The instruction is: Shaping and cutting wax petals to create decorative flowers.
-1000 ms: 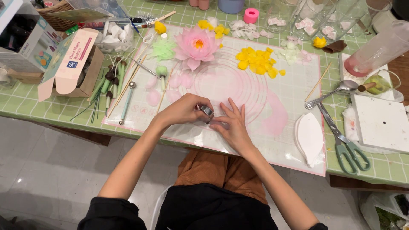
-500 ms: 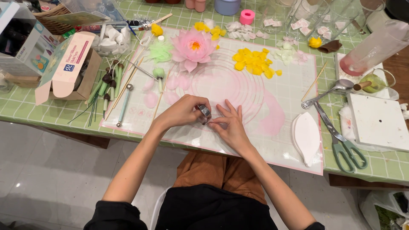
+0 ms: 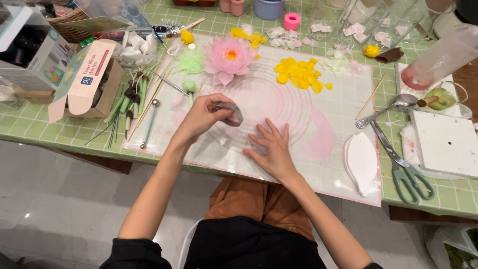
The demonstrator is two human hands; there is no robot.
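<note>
We are lifting our left hand (image 3: 201, 115) up and away from where both hands were huddled together half a second ago; its grip is now closed around a small metal cutter ring (image 3: 230, 113), held just above the pink-ringed mat (image 3: 308, 124). Our right hand (image 3: 271, 149) is spreading flat, fingers open and holding nothing, pressing on the mat where the cutter was, so a cut seems to be just finished. Around us a pink paste flower (image 3: 228, 57) and yellow petals (image 3: 298, 77) are lying farther back, green-handled scissors (image 3: 406, 167) and a white veiner (image 3: 362, 162) off to the right, modelling tools (image 3: 149, 124) crowding the worktop's left.
</note>
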